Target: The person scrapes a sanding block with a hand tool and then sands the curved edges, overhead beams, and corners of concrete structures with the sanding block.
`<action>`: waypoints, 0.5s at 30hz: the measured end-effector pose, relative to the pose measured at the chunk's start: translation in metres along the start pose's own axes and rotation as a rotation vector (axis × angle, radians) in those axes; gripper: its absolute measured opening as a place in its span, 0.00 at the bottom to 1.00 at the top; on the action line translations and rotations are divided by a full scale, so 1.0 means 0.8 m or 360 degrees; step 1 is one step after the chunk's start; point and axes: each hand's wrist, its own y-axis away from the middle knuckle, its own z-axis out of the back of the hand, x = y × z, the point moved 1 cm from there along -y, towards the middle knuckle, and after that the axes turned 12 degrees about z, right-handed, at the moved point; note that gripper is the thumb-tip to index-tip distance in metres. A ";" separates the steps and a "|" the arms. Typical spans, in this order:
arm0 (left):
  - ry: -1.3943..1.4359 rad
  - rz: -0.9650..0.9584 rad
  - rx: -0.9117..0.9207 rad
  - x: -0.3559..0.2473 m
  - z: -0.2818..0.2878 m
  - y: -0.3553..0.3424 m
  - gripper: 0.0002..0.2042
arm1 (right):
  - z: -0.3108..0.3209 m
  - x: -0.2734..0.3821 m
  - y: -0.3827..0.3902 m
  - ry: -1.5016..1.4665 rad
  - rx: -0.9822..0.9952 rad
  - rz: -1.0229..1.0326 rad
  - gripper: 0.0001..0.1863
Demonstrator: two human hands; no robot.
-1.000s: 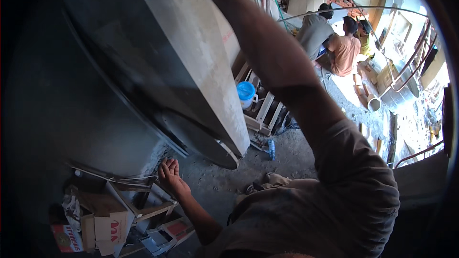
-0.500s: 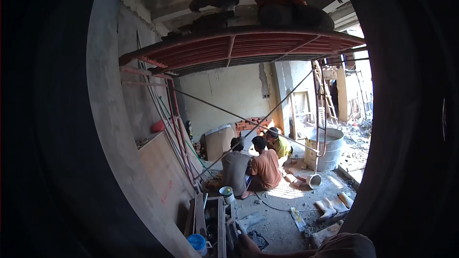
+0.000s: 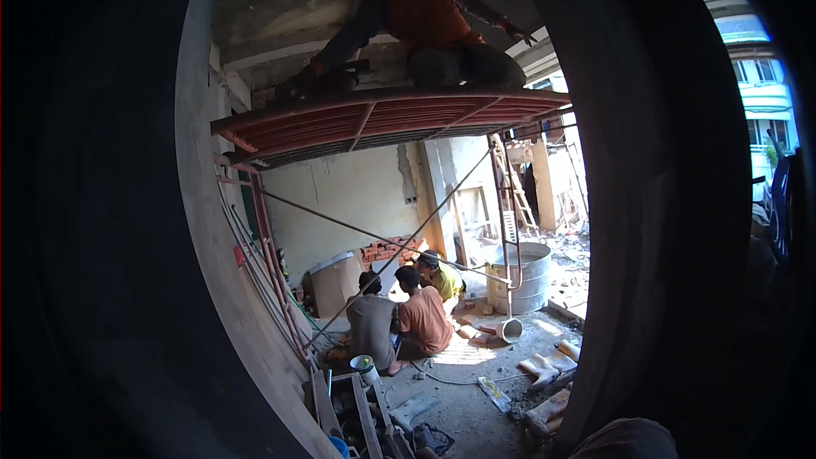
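Observation:
Neither of my hands can be made out at this moment. At the lower edge only a rounded part in dark grey cloth [image 3: 629, 439], perhaps my knee, shows. Closest to the lower edge are long narrow timber pieces [image 3: 364, 412], with the rim of a blue bucket [image 3: 339, 444] beside them. Just beyond stands a white pail [image 3: 365, 367] with green markings. A dark crumpled bag [image 3: 433, 439] lies on the floor to the right of the timber.
A doorway frames the room. Red scaffolding [image 3: 395, 119] spans it, with a person in an orange vest [image 3: 425, 13] on top. Three people [image 3: 425, 323] crouch below, near stacked bricks [image 3: 387, 250]. A metal drum [image 3: 529, 279], tipped bucket [image 3: 510, 331] and boots [image 3: 544, 367] stand or lie right.
The view has swung right and up, so the room sits lower and further left. A forearm and hand seen at the lower edge have dropped out of sight. A bright building appears at right.

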 end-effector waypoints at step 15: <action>-0.0510 -0.1004 -0.0333 -0.187 0.027 -0.117 0.35 | -0.088 0.062 -0.121 0.0277 0.0094 0.0642 0.14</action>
